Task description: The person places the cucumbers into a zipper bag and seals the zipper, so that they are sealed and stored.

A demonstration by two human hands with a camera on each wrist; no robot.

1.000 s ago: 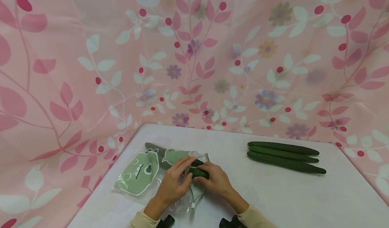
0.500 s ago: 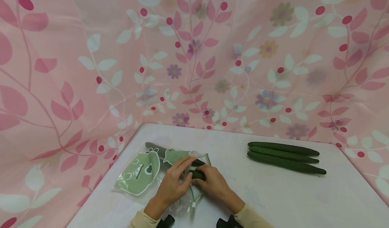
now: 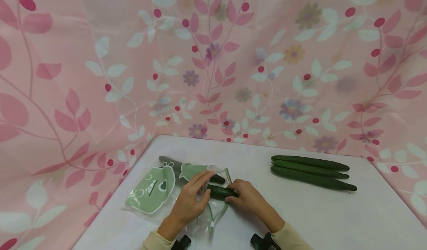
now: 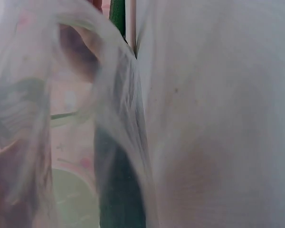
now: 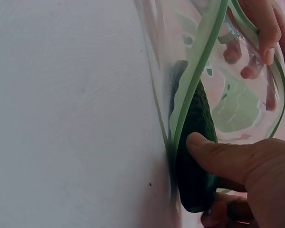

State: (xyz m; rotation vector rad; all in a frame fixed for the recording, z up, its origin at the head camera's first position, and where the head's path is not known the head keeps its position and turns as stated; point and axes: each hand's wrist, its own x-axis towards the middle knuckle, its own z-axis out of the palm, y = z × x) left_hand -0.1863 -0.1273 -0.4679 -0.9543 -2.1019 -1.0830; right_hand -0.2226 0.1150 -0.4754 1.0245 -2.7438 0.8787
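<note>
A clear zip bag (image 3: 148,190) with green cartoon prints and a green zip edge lies on the table. My left hand (image 3: 191,200) holds the bag's mouth, plastic between thumb and fingers. My right hand (image 3: 248,198) grips a dark green cucumber (image 3: 218,193) near its right end, thumb on one side and fingers on the other. In the right wrist view this cucumber (image 5: 194,183) runs in past the zip edge (image 5: 198,71). A second cucumber (image 3: 170,162) lies along the back of the bag, mostly behind its plastic. The left wrist view is mostly blurred plastic (image 4: 118,109).
Three cucumbers (image 3: 311,173) lie side by side at the right of the white table (image 3: 317,220). Behind the table hangs a pink floral cloth (image 3: 233,57). A black wrist device (image 3: 265,241) sits at each sleeve.
My right hand went slightly left, then back to the right. More of the cucumber shows between the hands now. My left hand has stayed at the bag's mouth.
</note>
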